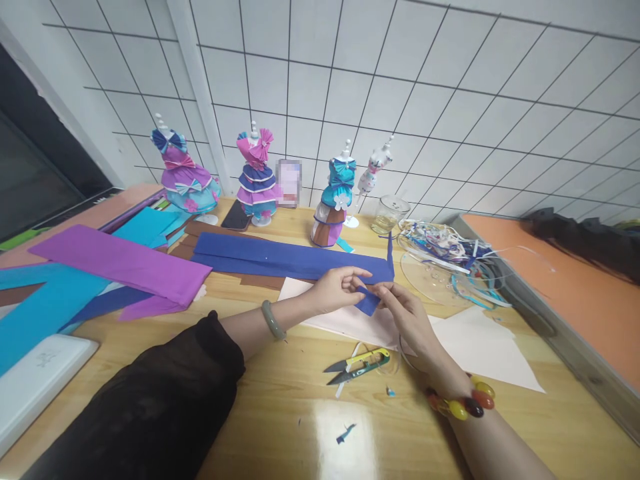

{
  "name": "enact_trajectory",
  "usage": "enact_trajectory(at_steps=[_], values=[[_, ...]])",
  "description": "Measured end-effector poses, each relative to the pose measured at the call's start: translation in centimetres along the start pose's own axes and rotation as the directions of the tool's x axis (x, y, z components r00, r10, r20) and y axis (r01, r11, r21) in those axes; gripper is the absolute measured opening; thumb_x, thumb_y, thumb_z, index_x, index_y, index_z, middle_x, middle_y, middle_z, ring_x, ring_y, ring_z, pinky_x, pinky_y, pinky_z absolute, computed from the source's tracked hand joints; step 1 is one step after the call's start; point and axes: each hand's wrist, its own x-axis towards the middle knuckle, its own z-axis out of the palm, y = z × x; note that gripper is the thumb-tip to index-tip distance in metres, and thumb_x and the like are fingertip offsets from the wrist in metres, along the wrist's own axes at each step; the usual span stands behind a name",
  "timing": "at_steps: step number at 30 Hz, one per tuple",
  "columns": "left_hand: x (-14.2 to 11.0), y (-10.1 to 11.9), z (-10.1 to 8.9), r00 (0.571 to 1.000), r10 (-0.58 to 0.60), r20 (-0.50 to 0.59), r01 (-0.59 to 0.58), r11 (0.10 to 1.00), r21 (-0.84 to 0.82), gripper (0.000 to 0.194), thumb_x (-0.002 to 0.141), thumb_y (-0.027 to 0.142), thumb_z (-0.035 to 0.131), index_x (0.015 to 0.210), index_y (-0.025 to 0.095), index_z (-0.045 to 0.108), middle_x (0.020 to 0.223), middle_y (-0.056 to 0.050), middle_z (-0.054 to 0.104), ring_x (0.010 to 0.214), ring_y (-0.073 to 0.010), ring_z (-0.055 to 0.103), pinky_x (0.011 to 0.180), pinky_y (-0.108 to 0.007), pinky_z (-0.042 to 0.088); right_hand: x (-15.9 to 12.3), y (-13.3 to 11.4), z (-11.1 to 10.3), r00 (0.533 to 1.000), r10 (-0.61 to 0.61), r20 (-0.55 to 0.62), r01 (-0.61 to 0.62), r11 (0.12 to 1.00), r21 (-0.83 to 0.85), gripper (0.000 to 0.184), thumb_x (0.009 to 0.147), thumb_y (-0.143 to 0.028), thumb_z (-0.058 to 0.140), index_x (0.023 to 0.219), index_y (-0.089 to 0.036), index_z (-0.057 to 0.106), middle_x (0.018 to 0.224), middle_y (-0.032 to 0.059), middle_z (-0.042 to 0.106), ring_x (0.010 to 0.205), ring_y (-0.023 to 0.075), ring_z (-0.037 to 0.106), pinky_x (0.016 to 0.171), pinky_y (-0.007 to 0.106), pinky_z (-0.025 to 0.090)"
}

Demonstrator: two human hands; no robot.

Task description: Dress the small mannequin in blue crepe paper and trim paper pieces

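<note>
Inward from the far edge of the tabletop [280, 413], the left hand [336, 291] and right hand [409, 315] pinch a small blue strip [369, 305].

White tiled wall [310, 87] behind a wooden table [270, 413].

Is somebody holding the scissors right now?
No, the scissors lie on the table, apart from the left hand and right hand.

I had a small blue piece [369, 304] pinched in my grip, tilted, lower edge slanting, top partly hidden. Long blue strip [280, 257], similar colour, lay layered just beyond it, thin bit sticking up at right end.
</note>
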Motion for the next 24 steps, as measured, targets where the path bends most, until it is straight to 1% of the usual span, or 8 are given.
enact_trajectory(at_steps=[4, 8, 10, 12, 16, 19, 22, 24], values=[[-0.2, -0.1, 0.2, 0.999, 0.039, 0.023, -0.040, 0.999, 0.035, 0.053, 0.067, 0.008, 0.064, 0.118, 0.014, 0.053, 0.084, -0.003, 0.059, 0.073, -0.0073, 0.055, 0.066, -0.021, 0.042, -0.1, 0.5, 0.2, 0.998, 0.039, 0.050, -0.039, 0.999, -0.006, 0.032, 0.079, -0.049, 0.058, 0.079, -0.017, 0.064, 0.075, 0.0039, 0.065, 0.068, 0.0170, 0.055, 0.062, 0.027, 0.041], [-0.2, -0.4, 0.2, 0.999, 0.044, 0.010, -0.045, 0.998, 0.047, 0.059, 0.067, 0.008, 0.064, 0.123, 0.015, 0.048, 0.086, -0.002, 0.057, 0.074, -0.0069, 0.054, 0.066, -0.020, 0.041, 0.0, 1.1, 0.2, 0.997, 0.052, 0.053, -0.054, 0.998, 0.028, 0.032, 0.077, -0.048, 0.062, 0.073, -0.017, 0.061, 0.069, 0.0024, 0.061, 0.062, 0.0148, 0.052, 0.058, 0.025, 0.039], [-0.2, -0.4, 0.1, 1.000, 0.018, 0.010, -0.018, 0.999, 0.048, 0.061, 0.068, 0.009, 0.065, 0.126, 0.016, 0.046, 0.084, -0.001, 0.056, 0.072, -0.0067, 0.055, 0.066, -0.020, 0.042, 0.0, 1.1, 0.2, 0.998, 0.043, 0.041, -0.045, 0.998, 0.036, 0.031, 0.077, -0.048, 0.062, 0.072, -0.017, 0.061, 0.067, 0.0014, 0.059, 0.061, 0.0140, 0.051, 0.057, 0.025, 0.038], [-0.3, -0.3, 0.1, 0.999, -0.027, 0.033, 0.026, 0.999, 0.045, 0.063, 0.068, 0.011, 0.065, 0.128, 0.017, 0.043, 0.080, 0.001, 0.055, 0.068, -0.0064, 0.055, 0.064, -0.021, 0.043, 0.1, 0.9, 0.1, 0.999, 0.028, 0.024, -0.029, 0.999, 0.037, 0.031, 0.077, -0.048, 0.062, 0.071, -0.017, 0.060, 0.064, 0.0005, 0.057, 0.060, 0.0135, 0.049, 0.056, 0.024, 0.037], [-0.4, 0.0, 0.1, 0.992, -0.109, 0.065, 0.108, 0.994, 0.013, 0.062, 0.070, 0.012, 0.064, 0.128, 0.017, 0.042, 0.071, 0.005, 0.051, 0.060, -0.0073, 0.057, 0.062, -0.025, 0.048, 0.1, 0.6, 0.1, 1.000, 0.019, 0.000, -0.019, 0.999, 0.038, 0.031, 0.077, -0.047, 0.062, 0.071, -0.017, 0.061, 0.062, 0.0003, 0.055, 0.059, 0.0133, 0.049, 0.056, 0.024, 0.037], [-0.4, 0.3, 0.2, 0.991, -0.120, 0.058, 0.121, 0.993, -0.005, 0.062, 0.069, 0.011, 0.064, 0.127, 0.015, 0.043, 0.069, 0.006, 0.051, 0.059, -0.0082, 0.059, 0.062, -0.026, 0.050, 0.2, 0.6, 0.1, 1.000, 0.028, -0.008, -0.028, 0.999, 0.039, 0.032, 0.077, -0.049, 0.062, 0.075, -0.017, 0.064, 0.065, 0.0015, 0.059, 0.060, 0.0137, 0.050, 0.057, 0.025, 0.039], [-0.5, 0.6, 0.3, 0.990, -0.122, 0.069, 0.122, 0.992, -0.006, 0.059, 0.069, 0.009, 0.065, 0.125, 0.015, 0.045, 0.067, 0.006, 0.051, 0.058, -0.0079, 0.059, 0.061, -0.025, 0.050, 0.2, 0.9, 0.2, 0.999, 0.025, 0.030, -0.026, 0.999, 0.039, 0.035, 0.077, -0.051, 0.061, 0.081, -0.017, 0.065, 0.074, 0.0046, 0.064, 0.063, 0.0152, 0.052, 0.059, 0.026, 0.041], [-0.5, 0.7, 0.3, 0.988, -0.132, 0.079, 0.133, 0.991, -0.008, 0.058, 0.068, 0.009, 0.066, 0.123, 0.014, 0.047, 0.065, 0.007, 0.051, 0.058, -0.0082, 0.059, 0.060, -0.024, 0.050, 0.2, 1.1, 0.2, 0.998, 0.026, 0.051, -0.027, 0.999, 0.024, 0.036, 0.077, -0.052, 0.060, 0.080, -0.016, 0.065, 0.074, 0.0053, 0.064, 0.064, 0.0158, 0.053, 0.058, 0.026, 0.040]])
